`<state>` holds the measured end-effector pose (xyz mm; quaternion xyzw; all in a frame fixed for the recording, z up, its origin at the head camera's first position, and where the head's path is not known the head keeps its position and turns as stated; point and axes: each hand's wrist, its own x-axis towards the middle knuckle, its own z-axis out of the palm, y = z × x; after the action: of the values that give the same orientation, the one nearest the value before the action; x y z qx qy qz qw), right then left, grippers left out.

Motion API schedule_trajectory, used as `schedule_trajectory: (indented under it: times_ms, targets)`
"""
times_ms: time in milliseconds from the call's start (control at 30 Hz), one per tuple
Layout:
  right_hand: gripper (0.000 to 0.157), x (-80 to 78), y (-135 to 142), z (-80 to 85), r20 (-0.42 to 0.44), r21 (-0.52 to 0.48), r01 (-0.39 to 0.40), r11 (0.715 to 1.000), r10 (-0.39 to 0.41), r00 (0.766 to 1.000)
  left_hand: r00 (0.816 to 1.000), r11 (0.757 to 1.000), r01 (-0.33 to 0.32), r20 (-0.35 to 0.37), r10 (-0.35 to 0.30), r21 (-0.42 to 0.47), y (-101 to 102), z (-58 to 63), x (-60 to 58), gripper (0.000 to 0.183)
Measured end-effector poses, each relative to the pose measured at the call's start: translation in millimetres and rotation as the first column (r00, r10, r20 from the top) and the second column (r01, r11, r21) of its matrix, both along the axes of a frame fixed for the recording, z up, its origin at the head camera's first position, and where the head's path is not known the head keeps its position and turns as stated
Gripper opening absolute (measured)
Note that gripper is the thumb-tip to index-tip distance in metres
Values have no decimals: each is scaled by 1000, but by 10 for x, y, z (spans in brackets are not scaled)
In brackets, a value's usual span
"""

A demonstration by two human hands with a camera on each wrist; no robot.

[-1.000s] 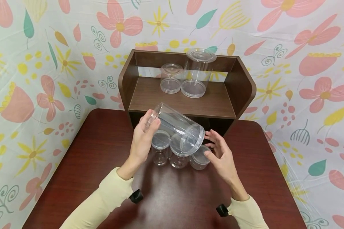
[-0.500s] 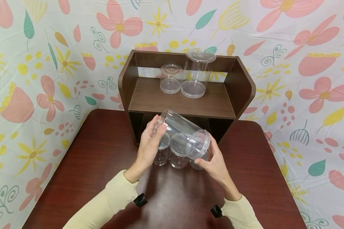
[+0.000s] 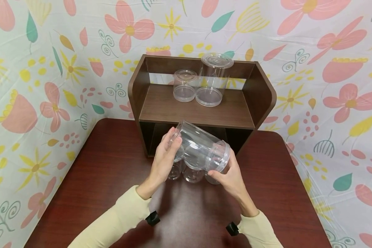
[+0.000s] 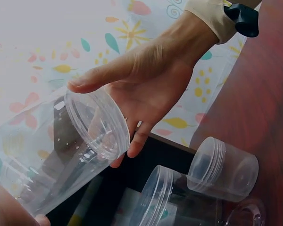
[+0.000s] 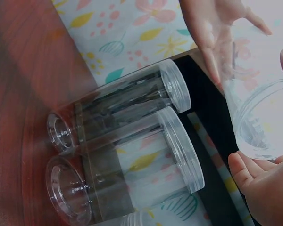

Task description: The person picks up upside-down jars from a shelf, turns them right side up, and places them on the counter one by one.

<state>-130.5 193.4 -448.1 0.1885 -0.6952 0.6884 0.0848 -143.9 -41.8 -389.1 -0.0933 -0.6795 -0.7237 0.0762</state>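
A clear plastic jar [image 3: 198, 139] is held tilted in the air, its right end lower than its left. My left hand [image 3: 165, 156] grips the upper left end, thumb in front and fingers behind. My right hand [image 3: 230, 177] holds the ridged lid end, with its thumb at the rim in the left wrist view. Below and behind the held jar, three more clear jars stand on the table: a left jar [image 3: 174, 171], a middle jar [image 3: 193, 175] and a short right jar [image 4: 236, 172]. The held jar and hands partly hide them in the head view.
A brown two-level shelf [image 3: 167, 113] stands at the back of the dark red table [image 3: 105, 179]. On its upper level are a short clear jar [image 3: 184, 88] and a taller, wider one [image 3: 212, 81], side by side. Flowered cloth [image 3: 80, 69] hangs behind and at both sides.
My right hand has come in from beside the jar and taken hold of its lid end. The jar and left hand have shifted right and slightly down.
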Motion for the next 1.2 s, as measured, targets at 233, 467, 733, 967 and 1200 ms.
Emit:
schedule_trajectory:
  times_ms: [233, 467, 733, 967, 1200]
  targets:
    - [95, 10, -14, -13, -9, -52, 8, 999, -9, 1000, 999, 993, 33, 1, -34, -111, -63, 21, -7, 72]
    - [89, 7, -8, 5, -51, -95, 30, 995, -35, 998, 996, 977, 84, -8, -88, -194, -133, 23, -17, 70]
    - [80, -15, 94, 72, -95, -117, 18, 993, -29, 995, 995, 966, 75, -43, -88, -248, -212, -12, -28, 54]
    - [71, -20, 282, 149, -123, -93, 77, 993, -89, 988, 999, 963, -12, -51, -1, -270, -369, 2, -69, 52]
    - [72, -12, 491, 271, -125, -115, 163, 980, -177, 976, 998, 968, -52, -36, 44, -246, -546, 42, -109, 52]
